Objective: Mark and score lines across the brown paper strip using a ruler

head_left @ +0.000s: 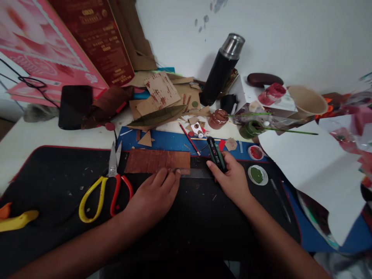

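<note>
A brown-painted cardboard strip (154, 160) lies on the black mat. Along its lower edge runs a clear ruler (197, 173), partly over the strip. My left hand (158, 192) presses down on the ruler's left part with fingers curled and close together, covering that end. In my right hand (232, 176) is a dark green and black utility knife (215, 154), held upright-tilted just above the ruler's right part; I cannot make out its blade. Left of my left hand rest large scissors (112, 170) with yellow and red handles, blades apart.
Behind the strip, cardboard scraps and a red pencil (190, 139) lie on a blue mat (171, 140). Paint pots (217, 119), a green paint lid (257, 175) and a black flask (222, 69) stand farther back and right. White paper (316, 166) covers the right side.
</note>
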### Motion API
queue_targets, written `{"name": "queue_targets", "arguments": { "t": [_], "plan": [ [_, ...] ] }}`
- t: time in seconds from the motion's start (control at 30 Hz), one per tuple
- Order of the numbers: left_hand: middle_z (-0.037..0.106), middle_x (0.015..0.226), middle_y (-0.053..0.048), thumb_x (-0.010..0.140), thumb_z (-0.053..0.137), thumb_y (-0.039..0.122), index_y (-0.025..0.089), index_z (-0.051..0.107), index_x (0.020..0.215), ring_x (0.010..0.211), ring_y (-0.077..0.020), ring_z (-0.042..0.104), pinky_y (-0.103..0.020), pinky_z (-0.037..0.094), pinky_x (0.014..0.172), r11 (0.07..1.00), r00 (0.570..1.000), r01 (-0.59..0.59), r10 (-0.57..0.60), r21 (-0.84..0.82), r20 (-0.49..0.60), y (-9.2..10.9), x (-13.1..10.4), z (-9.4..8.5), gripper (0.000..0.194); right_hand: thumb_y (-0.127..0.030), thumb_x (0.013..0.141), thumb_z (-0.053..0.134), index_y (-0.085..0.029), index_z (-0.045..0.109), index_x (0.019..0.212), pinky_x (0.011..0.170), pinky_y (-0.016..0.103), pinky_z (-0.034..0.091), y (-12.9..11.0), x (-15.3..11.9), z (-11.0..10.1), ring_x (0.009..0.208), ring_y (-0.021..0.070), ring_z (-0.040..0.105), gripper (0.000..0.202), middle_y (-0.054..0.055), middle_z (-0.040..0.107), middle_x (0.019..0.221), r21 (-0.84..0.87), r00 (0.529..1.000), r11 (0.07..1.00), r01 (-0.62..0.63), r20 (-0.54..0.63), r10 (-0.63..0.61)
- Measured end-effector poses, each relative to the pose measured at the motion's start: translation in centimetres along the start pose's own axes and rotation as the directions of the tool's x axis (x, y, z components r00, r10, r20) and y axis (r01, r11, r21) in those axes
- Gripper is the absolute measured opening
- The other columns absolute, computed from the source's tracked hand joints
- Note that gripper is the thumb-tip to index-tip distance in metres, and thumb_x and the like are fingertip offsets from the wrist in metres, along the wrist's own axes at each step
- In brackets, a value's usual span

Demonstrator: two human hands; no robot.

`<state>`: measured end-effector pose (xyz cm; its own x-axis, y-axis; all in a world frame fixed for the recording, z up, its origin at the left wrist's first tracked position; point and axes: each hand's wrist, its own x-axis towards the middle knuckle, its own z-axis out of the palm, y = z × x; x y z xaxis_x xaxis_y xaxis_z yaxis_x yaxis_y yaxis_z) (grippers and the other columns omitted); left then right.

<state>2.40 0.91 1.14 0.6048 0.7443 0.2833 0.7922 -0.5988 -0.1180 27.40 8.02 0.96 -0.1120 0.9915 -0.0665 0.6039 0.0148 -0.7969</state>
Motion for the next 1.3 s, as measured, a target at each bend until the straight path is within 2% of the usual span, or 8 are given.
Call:
{"name": "queue_targets", "arguments": {
  "t": [0.13,0.23,0.37,0.63,0.73,0.87,1.07,1.3],
  "plan": [
    [0.073,0.109,-0.016,0.088,0.051,0.002,0.000,0.067,0.126,0.101,-0.0300,0.066,-0.037,0.059,0.078,1.000,1.000,-0.001,0.001,0.015,-0.008,0.1,-0.1,0.0,0.041,-0.047,0.094,0.067,-0.022,0.063,0.105,0.053,0.027,0.044,-0.7,0.0,-0.8,0.056,0.0144,0.054,0.028,-0.002,0.062,0.077,0.025,0.994,1.000,-0.002,0.107,-0.001],
    [0.073,0.110,-0.016,0.089,0.051,0.002,0.003,0.068,0.125,0.103,-0.0294,0.066,-0.037,0.059,0.081,1.000,1.000,0.009,-0.009,0.014,0.000,0.0,-0.2,0.1,0.039,-0.047,0.095,0.066,-0.022,0.064,0.105,0.057,0.028,0.046,-1.4,-0.3,-1.4,0.058,0.0150,0.056,0.027,-0.001,0.065,0.080,-0.022,0.983,0.999,0.029,0.182,-0.024],
    [0.072,0.106,-0.015,0.090,0.054,0.004,0.003,0.068,0.124,0.102,-0.0285,0.066,-0.036,0.059,0.078,1.000,1.000,0.020,-0.021,-0.019,-0.013,-0.3,-0.2,0.4,0.037,-0.045,0.095,0.065,-0.022,0.065,0.103,0.063,0.031,0.047,-2.5,-0.7,-1.9,0.065,0.0181,0.062,0.024,0.001,0.069,0.079,-0.105,0.976,0.991,0.088,0.206,-0.065],
    [0.072,0.107,-0.013,0.094,0.056,0.007,0.005,0.068,0.124,0.100,-0.0272,0.064,-0.037,0.058,0.080,0.998,0.999,0.005,-0.007,-0.055,-0.038,-0.9,-0.2,0.4,0.032,-0.038,0.097,0.065,-0.024,0.065,0.113,0.072,0.031,0.051,-3.3,-0.5,-0.8,0.080,0.0216,0.072,0.022,0.004,0.078,0.098,-0.139,0.936,0.964,0.226,0.305,-0.175],
    [0.073,0.105,-0.012,0.095,0.055,0.008,0.006,0.069,0.122,0.099,-0.0264,0.065,-0.036,0.057,0.079,0.999,0.999,0.001,-0.003,-0.043,-0.047,-0.8,-0.2,0.2,0.031,-0.041,0.096,0.066,-0.024,0.066,0.108,0.064,0.029,0.049,-2.5,0.0,-0.1,0.071,0.0199,0.068,0.020,0.001,0.074,0.086,-0.133,0.946,0.970,0.206,0.281,-0.162],
    [0.073,0.103,-0.011,0.093,0.055,0.006,0.006,0.069,0.121,0.098,-0.0272,0.066,-0.036,0.057,0.075,0.999,0.998,0.014,-0.017,-0.052,-0.059,-0.8,-0.2,0.1,0.032,-0.047,0.098,0.063,-0.024,0.063,0.101,0.057,0.028,0.047,-1.7,0.0,0.4,0.060,0.0182,0.062,0.023,-0.002,0.065,0.071,-0.057,0.975,0.994,0.091,0.207,-0.078],
    [0.073,0.102,-0.012,0.092,0.051,0.004,0.005,0.070,0.122,0.097,-0.0280,0.066,-0.037,0.059,0.077,0.999,0.997,0.013,-0.015,-0.034,-0.072,-0.9,-0.2,0.2,0.035,-0.043,0.096,0.065,-0.024,0.066,0.107,0.066,0.030,0.049,-1.8,-0.6,0.6,0.072,0.0212,0.067,0.022,0.003,0.075,0.086,-0.084,0.980,0.989,0.122,0.170,-0.106],
    [0.072,0.104,-0.014,0.092,0.054,0.005,0.005,0.068,0.124,0.101,-0.0285,0.065,-0.037,0.058,0.079,0.998,0.999,0.010,-0.012,-0.056,-0.041,-0.7,-0.3,0.6,0.035,-0.043,0.096,0.065,-0.023,0.066,0.107,0.063,0.029,0.049,-1.8,-0.3,0.5,0.068,0.0188,0.064,0.023,0.001,0.072,0.082,-0.069,0.977,0.992,0.107,0.194,-0.092]
  ]
}}
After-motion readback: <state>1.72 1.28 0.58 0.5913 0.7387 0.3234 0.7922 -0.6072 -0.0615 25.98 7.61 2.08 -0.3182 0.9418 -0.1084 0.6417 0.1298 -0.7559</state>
